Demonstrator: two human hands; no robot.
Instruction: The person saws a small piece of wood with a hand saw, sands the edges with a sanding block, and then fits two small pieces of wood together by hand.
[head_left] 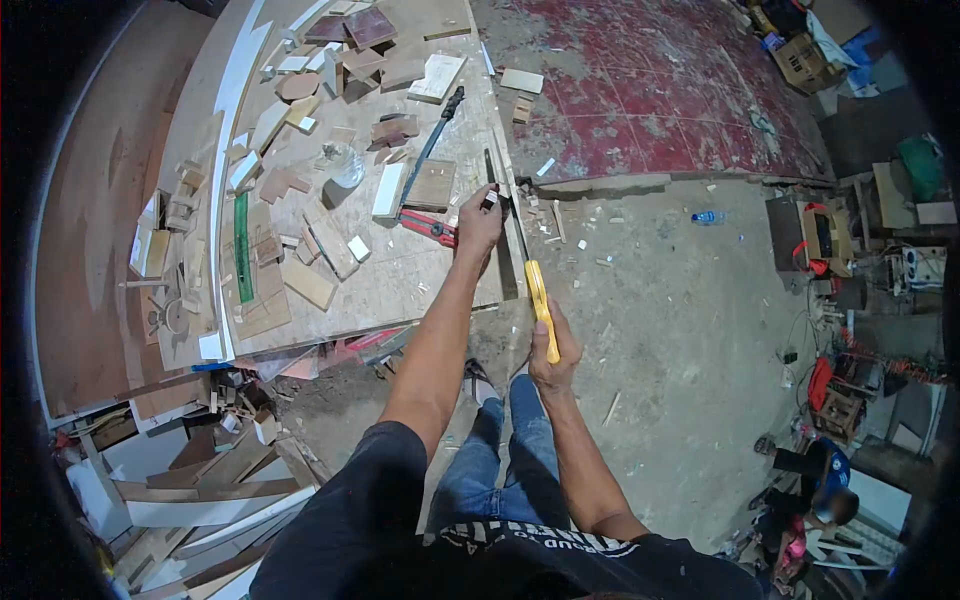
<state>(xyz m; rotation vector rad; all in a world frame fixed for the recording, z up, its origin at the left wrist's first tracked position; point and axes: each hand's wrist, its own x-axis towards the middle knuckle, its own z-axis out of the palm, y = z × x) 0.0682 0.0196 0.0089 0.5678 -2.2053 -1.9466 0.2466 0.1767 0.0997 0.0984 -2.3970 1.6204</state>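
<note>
Black shirt (480, 572) nearest. Right hand (556, 352) wrapped round yellow-handled saw (537, 290) beside table (405, 285) edge: probably light, stiff-bladed, best gripped by handle. Left hand (479, 230) pinches small dark piece (490, 199), likely rigid.

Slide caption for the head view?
Right hand grips a yellow-handled tool; left hand at the wood-strewn workbench edge.

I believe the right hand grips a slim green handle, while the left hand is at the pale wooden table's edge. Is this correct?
The slim handle is yellow, not green, as the head view shows. The right hand does grip it, and the left hand is at the edge of the pale wooden table.
</note>
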